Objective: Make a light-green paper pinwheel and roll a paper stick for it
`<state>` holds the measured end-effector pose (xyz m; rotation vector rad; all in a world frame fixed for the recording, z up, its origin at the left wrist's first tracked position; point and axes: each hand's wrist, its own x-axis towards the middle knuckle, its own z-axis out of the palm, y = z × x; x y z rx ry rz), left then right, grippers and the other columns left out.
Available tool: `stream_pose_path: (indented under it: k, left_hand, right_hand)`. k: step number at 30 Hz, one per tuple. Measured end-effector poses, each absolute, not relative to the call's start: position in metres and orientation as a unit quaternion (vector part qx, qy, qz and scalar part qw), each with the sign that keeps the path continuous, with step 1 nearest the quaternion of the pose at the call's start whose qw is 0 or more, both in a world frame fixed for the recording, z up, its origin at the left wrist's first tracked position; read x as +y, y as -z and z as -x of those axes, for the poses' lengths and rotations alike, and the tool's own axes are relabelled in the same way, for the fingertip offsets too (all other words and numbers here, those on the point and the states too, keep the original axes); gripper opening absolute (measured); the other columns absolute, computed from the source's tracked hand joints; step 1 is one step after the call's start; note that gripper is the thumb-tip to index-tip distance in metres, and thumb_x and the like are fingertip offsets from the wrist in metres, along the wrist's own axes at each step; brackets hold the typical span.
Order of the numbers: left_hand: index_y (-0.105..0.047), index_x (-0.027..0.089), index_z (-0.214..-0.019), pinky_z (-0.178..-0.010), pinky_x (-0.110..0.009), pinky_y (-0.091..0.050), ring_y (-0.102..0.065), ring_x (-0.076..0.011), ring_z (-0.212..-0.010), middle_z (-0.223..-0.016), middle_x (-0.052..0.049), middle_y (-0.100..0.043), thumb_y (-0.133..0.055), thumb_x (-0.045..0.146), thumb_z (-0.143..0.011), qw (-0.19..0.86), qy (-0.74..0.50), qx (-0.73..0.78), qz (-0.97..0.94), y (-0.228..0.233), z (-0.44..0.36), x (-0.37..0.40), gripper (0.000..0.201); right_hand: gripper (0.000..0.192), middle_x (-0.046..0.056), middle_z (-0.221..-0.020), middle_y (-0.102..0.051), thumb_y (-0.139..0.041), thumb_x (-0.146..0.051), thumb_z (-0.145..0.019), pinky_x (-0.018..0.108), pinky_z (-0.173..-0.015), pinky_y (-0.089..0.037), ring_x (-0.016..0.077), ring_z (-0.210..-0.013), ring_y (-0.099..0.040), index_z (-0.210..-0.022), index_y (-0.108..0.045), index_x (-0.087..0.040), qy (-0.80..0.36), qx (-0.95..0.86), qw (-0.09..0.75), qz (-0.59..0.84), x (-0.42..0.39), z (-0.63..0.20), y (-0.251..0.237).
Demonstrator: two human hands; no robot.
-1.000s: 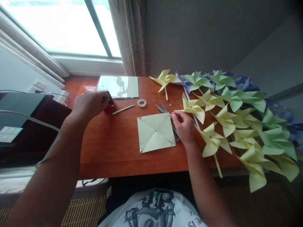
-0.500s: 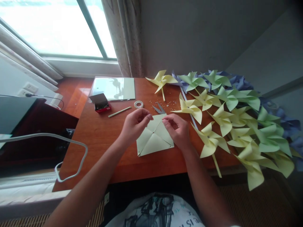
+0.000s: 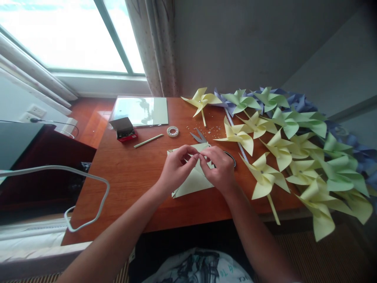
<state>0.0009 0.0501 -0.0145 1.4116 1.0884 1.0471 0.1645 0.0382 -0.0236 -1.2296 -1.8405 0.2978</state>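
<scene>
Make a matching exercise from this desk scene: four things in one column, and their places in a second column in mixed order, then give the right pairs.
Things:
1. red box
2. tape roll
3. scissors
4. pale green paper square

Places:
A. under both hands, near the desk's front edge
B. just behind the hands, blades pointing away from the person
C. far left of the desk, lid open, beside the clear sheet
D. between the paper stick and the scissors

Pairs: 1-C, 2-D, 3-B, 4-A
</scene>
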Motion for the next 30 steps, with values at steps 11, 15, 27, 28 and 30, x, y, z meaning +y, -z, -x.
stream_pose_path:
  k: [11, 15, 27, 28, 30]
  left_hand:
    - [-0.074, 0.016, -0.091, -0.060, -0.025, -0.050, -0.062, -0.0155, -0.068, -0.080, -0.006, -0.073, -0.069, 0.036, -0.089, 0.502, -0.403, 0.434, -0.631, 0.015, 0.012, 0.057, 0.021]
    - [-0.075, 0.015, -0.086, -0.057, -0.022, -0.046, -0.059, -0.0129, -0.064, -0.074, -0.004, -0.073, -0.066, 0.025, -0.090, 0.434, -0.396, 0.437, -0.681, 0.011, 0.011, 0.057, 0.014]
    - [-0.070, 0.016, -0.080, -0.057, -0.021, -0.043, -0.054, -0.0099, -0.058, -0.067, 0.000, -0.067, -0.062, 0.014, -0.084, 0.328, -0.373, 0.446, -0.745, 0.015, 0.014, 0.058, 0.009]
    - [-0.070, 0.016, -0.081, -0.057, -0.021, -0.043, -0.054, -0.0100, -0.058, -0.068, 0.000, -0.067, -0.062, 0.014, -0.084, 0.325, -0.372, 0.447, -0.745, 0.015, 0.014, 0.059, 0.009]
    - [-0.070, 0.016, -0.081, -0.057, -0.021, -0.043, -0.054, -0.0102, -0.058, -0.068, 0.000, -0.067, -0.061, 0.014, -0.084, 0.320, -0.372, 0.450, -0.746, 0.016, 0.014, 0.059, 0.010]
  right_hand:
    - [0.013, 0.000, -0.073, -0.063, -0.059, -0.018, -0.090, 0.030, -0.062, -0.047, 0.0156, -0.063, -0.055, -0.081, -0.066, -0.024, -0.230, -0.723, 0.451, 0.470, 0.038, -0.165, 0.011]
    - [0.014, -0.001, -0.071, -0.060, -0.059, -0.014, -0.089, 0.029, -0.062, -0.044, 0.0146, -0.063, -0.053, -0.079, -0.064, -0.023, -0.221, -0.731, 0.446, 0.467, 0.039, -0.165, 0.012]
    - [0.013, -0.001, -0.072, -0.055, -0.058, -0.013, -0.090, 0.029, -0.065, -0.041, 0.0160, -0.067, -0.053, -0.081, -0.061, -0.022, -0.192, -0.767, 0.391, 0.470, 0.042, -0.167, 0.022]
    - [0.012, -0.001, -0.073, -0.056, -0.058, -0.014, -0.091, 0.029, -0.065, -0.041, 0.0160, -0.067, -0.054, -0.082, -0.061, -0.022, -0.192, -0.767, 0.390, 0.471, 0.043, -0.167, 0.022]
    - [0.011, 0.000, -0.075, -0.057, -0.057, -0.016, -0.092, 0.029, -0.065, -0.042, 0.0162, -0.067, -0.054, -0.084, -0.062, -0.022, -0.193, -0.767, 0.387, 0.473, 0.043, -0.167, 0.023]
